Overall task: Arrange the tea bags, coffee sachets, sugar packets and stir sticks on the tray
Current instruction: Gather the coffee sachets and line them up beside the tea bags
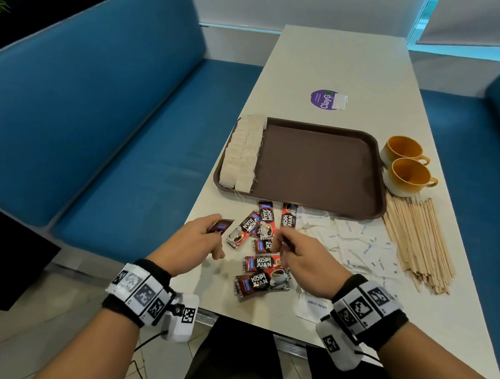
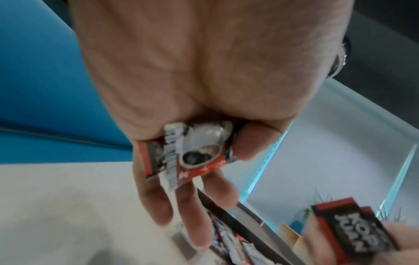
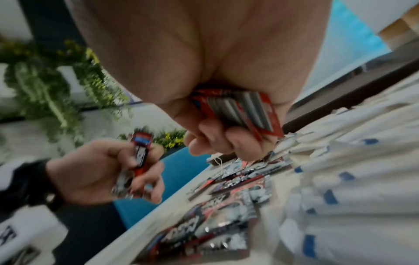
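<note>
While our left hand [image 1: 198, 239] pinches one coffee sachet [image 1: 220, 226] and our right hand [image 1: 306, 260] is curled round a few more, the loose sachets [image 1: 261, 263] lie on the table [image 1: 340, 63] between the hands, long axes pointing every way. The tray [image 1: 321, 168] sits just beyond them, tea bags [image 1: 243, 155] lining its left edge and the rest bare. Sugar packets [image 1: 359, 245] and stir sticks [image 1: 418, 239] wait to the right, two cups [image 1: 404, 164] behind them; we judge nothing blocks the way.
</note>
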Demonstrator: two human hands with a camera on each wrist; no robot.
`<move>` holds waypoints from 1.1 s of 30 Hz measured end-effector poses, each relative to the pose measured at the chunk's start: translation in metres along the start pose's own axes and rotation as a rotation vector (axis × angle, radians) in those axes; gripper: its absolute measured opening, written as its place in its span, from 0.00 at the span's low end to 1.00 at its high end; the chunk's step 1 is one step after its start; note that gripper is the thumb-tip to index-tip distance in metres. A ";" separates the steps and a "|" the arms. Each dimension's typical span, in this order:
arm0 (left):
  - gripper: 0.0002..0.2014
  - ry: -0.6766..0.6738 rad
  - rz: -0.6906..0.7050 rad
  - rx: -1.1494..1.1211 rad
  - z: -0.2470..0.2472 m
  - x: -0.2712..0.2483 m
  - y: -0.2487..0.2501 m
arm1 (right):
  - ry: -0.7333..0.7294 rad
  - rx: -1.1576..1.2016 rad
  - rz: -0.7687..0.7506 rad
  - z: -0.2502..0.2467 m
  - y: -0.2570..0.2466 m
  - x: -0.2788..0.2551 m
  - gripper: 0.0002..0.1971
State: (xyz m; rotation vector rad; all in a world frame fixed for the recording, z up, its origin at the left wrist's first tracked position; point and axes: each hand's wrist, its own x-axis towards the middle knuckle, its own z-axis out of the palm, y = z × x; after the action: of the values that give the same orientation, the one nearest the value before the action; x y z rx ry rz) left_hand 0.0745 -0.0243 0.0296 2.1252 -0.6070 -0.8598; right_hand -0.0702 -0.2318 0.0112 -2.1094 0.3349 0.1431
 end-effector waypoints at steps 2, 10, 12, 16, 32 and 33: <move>0.06 0.013 -0.005 -0.001 0.004 0.008 0.008 | -0.057 -0.109 -0.004 0.003 -0.004 0.001 0.11; 0.18 0.234 -0.106 0.378 0.038 0.061 0.005 | -0.112 -0.459 -0.018 0.014 -0.006 0.008 0.03; 0.23 0.245 -0.091 0.454 0.046 0.065 0.005 | -0.134 -0.487 -0.034 0.017 -0.003 0.008 0.03; 0.24 0.238 -0.065 0.568 0.051 0.067 0.000 | -0.157 -0.582 -0.033 0.022 0.006 0.006 0.24; 0.22 0.265 0.028 0.427 0.033 0.061 -0.011 | -0.066 -0.501 -0.158 0.021 -0.002 0.010 0.11; 0.21 0.248 0.028 0.459 0.033 0.063 -0.010 | -0.052 -0.458 -0.159 0.018 -0.003 0.009 0.11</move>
State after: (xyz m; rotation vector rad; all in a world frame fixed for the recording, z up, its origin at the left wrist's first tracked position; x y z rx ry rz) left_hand 0.0934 -0.0737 -0.0182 2.5754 -0.7539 -0.4555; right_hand -0.0607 -0.2165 0.0016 -2.5692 0.1058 0.1948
